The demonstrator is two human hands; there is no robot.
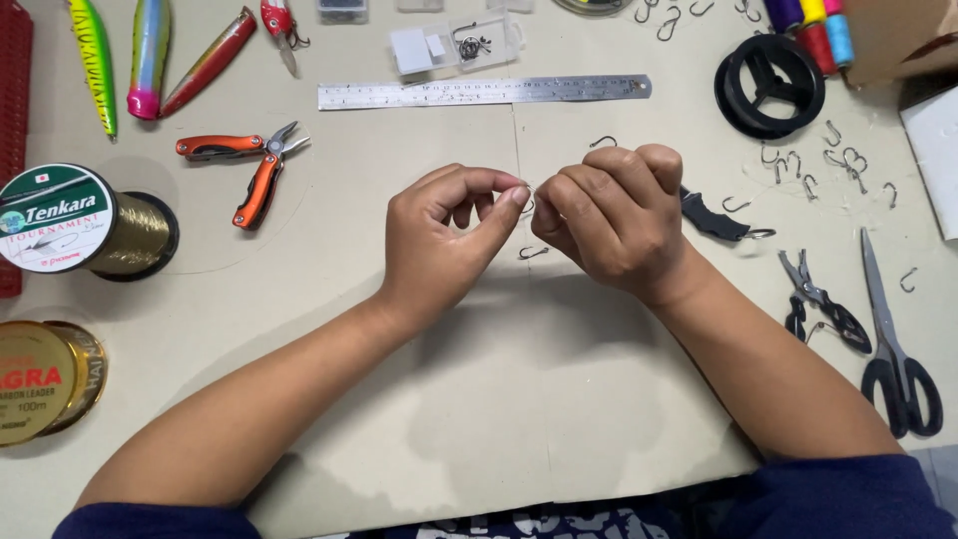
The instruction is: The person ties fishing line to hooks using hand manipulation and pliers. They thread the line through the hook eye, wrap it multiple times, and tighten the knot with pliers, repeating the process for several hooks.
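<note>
Two bare hands [439, 240] [614, 220] are counted, one steel ruler [484, 92], one orange-handled folding plier [249, 165], two round spools of fishing line [85, 220] [45, 381], one pair of black-handled scissors [893, 339] and four painted fishing lures [150, 55].

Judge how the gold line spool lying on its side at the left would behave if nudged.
The gold line spool lies on its side, round flanges touching the table, so it probably rolls. Fully wound, it likely feels fairly heavy.

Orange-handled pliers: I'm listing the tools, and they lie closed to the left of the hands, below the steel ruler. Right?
Not quite. The head view shows the orange-handled pliers lying open, handles spread apart. They do lie left of the hands, below the steel ruler.
</note>
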